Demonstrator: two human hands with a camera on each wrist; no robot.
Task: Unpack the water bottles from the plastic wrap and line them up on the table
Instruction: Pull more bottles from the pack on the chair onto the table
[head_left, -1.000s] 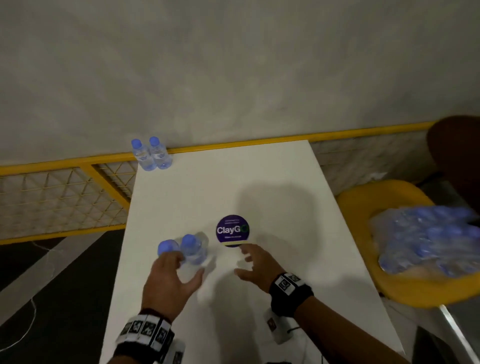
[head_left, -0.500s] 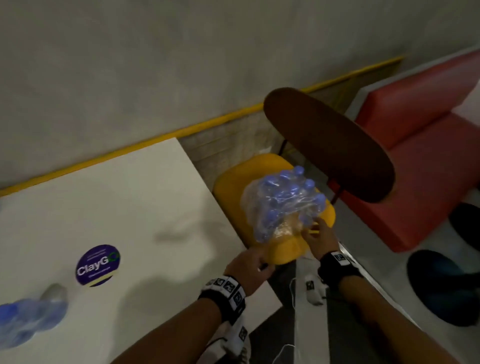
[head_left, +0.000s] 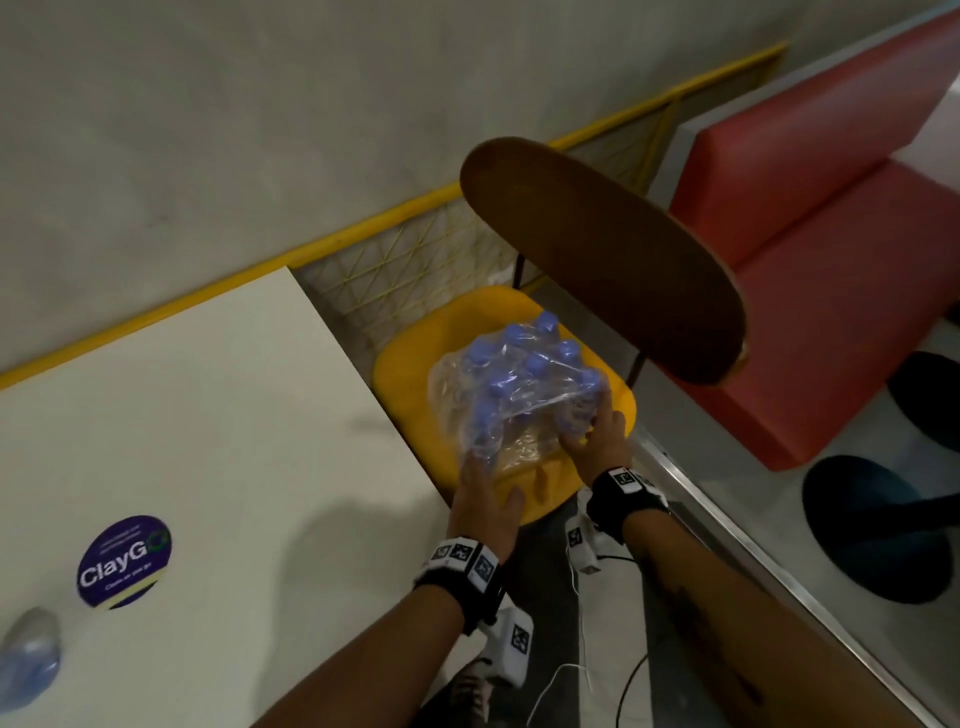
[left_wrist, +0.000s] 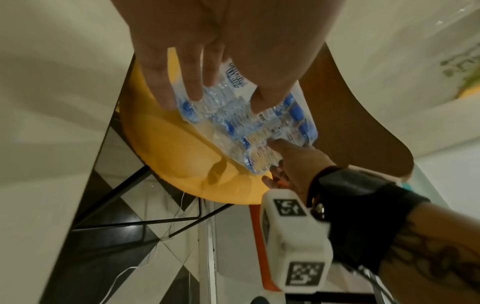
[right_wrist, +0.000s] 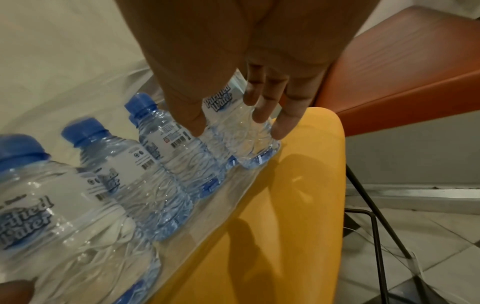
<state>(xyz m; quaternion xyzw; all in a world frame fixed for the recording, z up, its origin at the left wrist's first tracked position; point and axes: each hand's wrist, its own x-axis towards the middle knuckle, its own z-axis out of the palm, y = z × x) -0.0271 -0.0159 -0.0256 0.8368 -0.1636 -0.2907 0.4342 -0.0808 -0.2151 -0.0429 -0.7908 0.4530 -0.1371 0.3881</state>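
A clear plastic-wrapped pack of small water bottles with blue caps (head_left: 519, 384) was seen resting on the moulded yellow plastic seat of a chair (head_left: 410, 358), just beside the edge of the white rectangular table (head_left: 208, 415). The pack was approached from both sides. The left hand (head_left: 480, 499) was placed at the near left corner of the pack, its fingers laid fairly straight against the wrap; in the left wrist view those fingers (left_wrist: 193, 86) were spread over the plastic, and whether any film was pinched could not be told. The right hand (head_left: 597, 434) was set at the near right corner, and in the right wrist view its thumb and fingertips (right_wrist: 285, 121) were curled around the lower body of one end bottle (right_wrist: 233, 131), which bore a white "Purified Water" label. The remaining bottles were shown standing in a row along the seat, tilted in that view, with the wrap partly visible over them. Behind the seat, the dark brown curved wooden chair back (head_left: 602, 260) was seen, and beyond it a red upholstered bench (head_left: 831, 234). On the table a round dark blue "ClayGo" sticker (head_left: 124, 561) was visible, and near it, at the lower left edge of the head view, a blurred clear bottle with a blue cap (head_left: 28, 654) was partly shown.
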